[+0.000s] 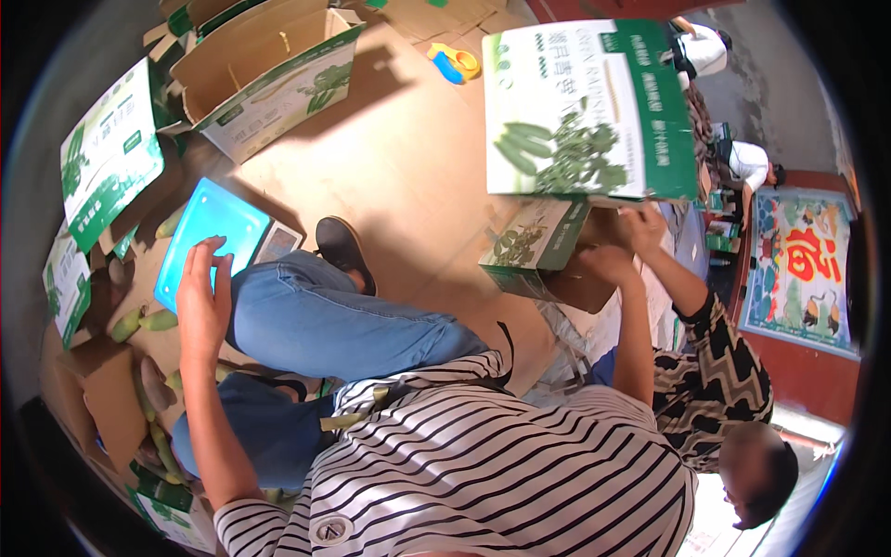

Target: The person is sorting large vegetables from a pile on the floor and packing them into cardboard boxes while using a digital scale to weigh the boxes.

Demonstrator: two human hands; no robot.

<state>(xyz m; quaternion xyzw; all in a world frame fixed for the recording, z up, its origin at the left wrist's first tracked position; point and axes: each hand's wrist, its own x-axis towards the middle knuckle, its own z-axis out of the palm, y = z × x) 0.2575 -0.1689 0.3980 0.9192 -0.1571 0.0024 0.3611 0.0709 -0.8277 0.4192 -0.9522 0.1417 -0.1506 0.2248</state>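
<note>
- My left hand [202, 299] hovers open-fingered above the flat blue scale tray [209, 232], holding nothing.
- My right hand [608, 263] grips the green-and-white printed cardboard box [548, 255].

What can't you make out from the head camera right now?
- Right hand: not identifiable; the striped shirt fills the lower frame.
- Left hand palm: faces away, over the blue scale.
- Co-worker's fingers: tucked behind the green-and-white carton.
- Far workers, top right: too small.
</note>
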